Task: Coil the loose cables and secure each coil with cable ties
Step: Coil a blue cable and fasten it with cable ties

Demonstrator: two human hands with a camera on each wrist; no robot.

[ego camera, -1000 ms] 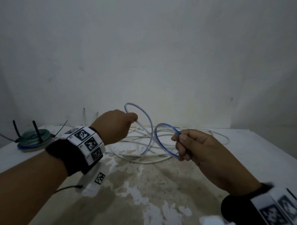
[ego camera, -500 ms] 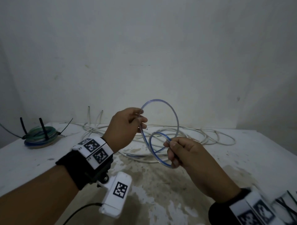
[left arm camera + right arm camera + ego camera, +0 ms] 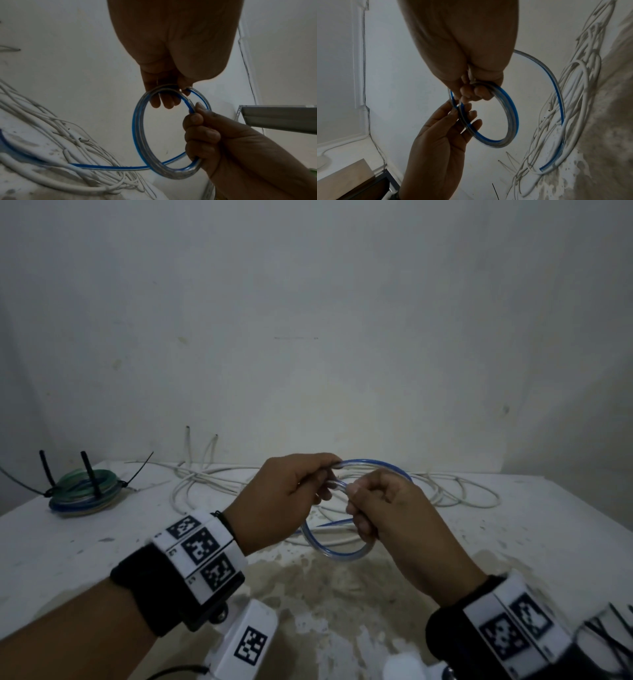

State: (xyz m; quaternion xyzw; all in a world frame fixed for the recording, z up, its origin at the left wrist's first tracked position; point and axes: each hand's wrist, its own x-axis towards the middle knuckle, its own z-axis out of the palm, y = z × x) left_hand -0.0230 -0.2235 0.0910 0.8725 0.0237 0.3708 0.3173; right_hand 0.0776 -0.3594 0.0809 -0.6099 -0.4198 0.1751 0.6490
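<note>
"Blue-striped clear cable (image 3: pixel 337 549): where is it?"

"Held up over the tabletop (image 3: pixel 85 542), a few turns in a small coil between both hands, its tail trailing down to the loose white cables (image 3: pixel 455 494). Right hand (image 3: pixel 387 508) has its fingers wrapped round the coil's side; left hand (image 3: pixel 284 498) pinches the top between thumb and fingertips."

"How to coil it well?"

"Likely keep each turn the same size, flat, right hand clamped."

"Any writing?"

"None readable, only square markers on the wristbands (image 3: pixel 202 546). One tied coil (image 3: pixel 84 491) sits far left."
</note>
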